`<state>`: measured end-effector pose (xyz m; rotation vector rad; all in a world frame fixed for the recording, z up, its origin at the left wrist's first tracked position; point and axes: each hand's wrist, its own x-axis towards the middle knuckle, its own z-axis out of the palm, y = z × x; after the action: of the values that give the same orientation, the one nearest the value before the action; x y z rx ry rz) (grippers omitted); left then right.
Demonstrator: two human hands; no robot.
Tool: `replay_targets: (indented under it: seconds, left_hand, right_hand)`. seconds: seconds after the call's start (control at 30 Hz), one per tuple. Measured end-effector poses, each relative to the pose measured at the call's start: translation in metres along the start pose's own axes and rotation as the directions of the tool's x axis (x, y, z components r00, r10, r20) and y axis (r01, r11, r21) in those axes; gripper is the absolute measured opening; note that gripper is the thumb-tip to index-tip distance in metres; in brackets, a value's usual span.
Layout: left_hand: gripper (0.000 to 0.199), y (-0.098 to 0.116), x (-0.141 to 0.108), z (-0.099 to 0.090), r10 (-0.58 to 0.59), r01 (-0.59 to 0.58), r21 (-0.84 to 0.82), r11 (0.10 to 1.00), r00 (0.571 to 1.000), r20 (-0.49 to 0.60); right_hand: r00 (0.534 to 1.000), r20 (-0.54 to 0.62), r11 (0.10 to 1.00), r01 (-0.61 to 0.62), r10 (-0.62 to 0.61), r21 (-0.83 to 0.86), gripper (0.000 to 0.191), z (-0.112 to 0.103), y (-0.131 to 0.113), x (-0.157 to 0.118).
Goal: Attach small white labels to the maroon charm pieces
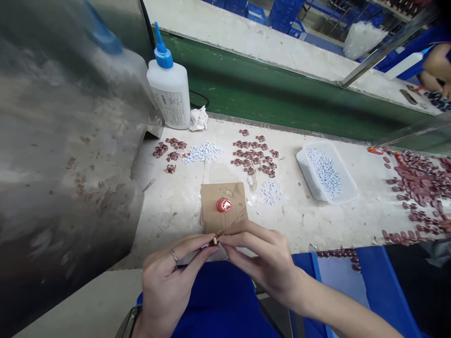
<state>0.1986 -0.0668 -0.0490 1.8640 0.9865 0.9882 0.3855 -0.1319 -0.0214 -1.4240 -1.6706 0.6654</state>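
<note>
Near the table's front edge, my left hand (172, 270) pinches a small brown figurine (213, 241) between thumb and forefinger. The fingertips cover most of it; a pale patch shows. My right hand (262, 253) meets it from the right, fingertips pressed together at the piece; what they hold is too small to make out. Just beyond the hands lies a cardboard piece (207, 199) with a round blob of red glue-like paste (223, 205) on it. Small brown figurines (252, 155) stand in loose rows behind it, with more figurines (172, 148) to the left.
Little white-and-blue chips form a pile (202, 152) and a smaller cluster (270, 193). More fill a clear plastic tub (347, 183). A white bottle with blue nozzle (171, 94) stands by crumpled tissue (199, 119). Metal housing (70, 141) bounds the left. A co-worker's hand (435, 70) appears upper right.
</note>
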Motion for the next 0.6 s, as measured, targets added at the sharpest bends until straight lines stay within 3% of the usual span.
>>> replay_targets:
  seconds: [0.13, 0.23, 0.3, 0.37, 0.47, 0.6]
  left_hand:
    - [0.026, 0.0, 0.002, 0.005, -0.043, 0.043, -0.08, 0.996, 0.999, -0.003]
    - [0.028, 0.0, 0.004, 0.011, -0.124, 0.125, -0.187, 0.974, 0.992, 0.015]
    - [0.028, 0.001, 0.005, 0.013, -0.183, 0.182, -0.23, 0.956, 0.983, 0.019]
    - [0.026, 0.003, 0.007, 0.012, -0.19, 0.188, -0.228, 0.955, 0.982, 0.014]
    - [0.028, 0.002, 0.009, 0.01, -0.127, 0.131, -0.186, 0.974, 0.991, 0.033]
    - [0.044, -0.005, 0.001, 0.001, -0.032, 0.035, -0.048, 0.998, 0.998, 0.052]
  right_hand:
    - [0.983, 0.038, 0.954, 0.183, -0.179, -0.238, 0.016, -0.004, -0.002, 0.0]
    - [0.982, 0.033, 0.948, 0.191, -0.189, -0.256, 0.016, -0.008, -0.002, 0.002]
    - [0.994, -0.003, 0.982, 0.105, -0.107, -0.155, 0.017, -0.01, -0.001, 0.003]
    - [0.998, -0.053, 0.998, -0.032, 0.035, 0.051, 0.024, -0.009, 0.0, 0.005]
    - [0.975, -0.003, 0.931, -0.212, 0.223, 0.296, 0.033, -0.006, -0.002, 0.008]
    - [0.951, 0.138, 0.904, -0.307, 0.277, 0.296, 0.011, -0.004, -0.001, 0.021]
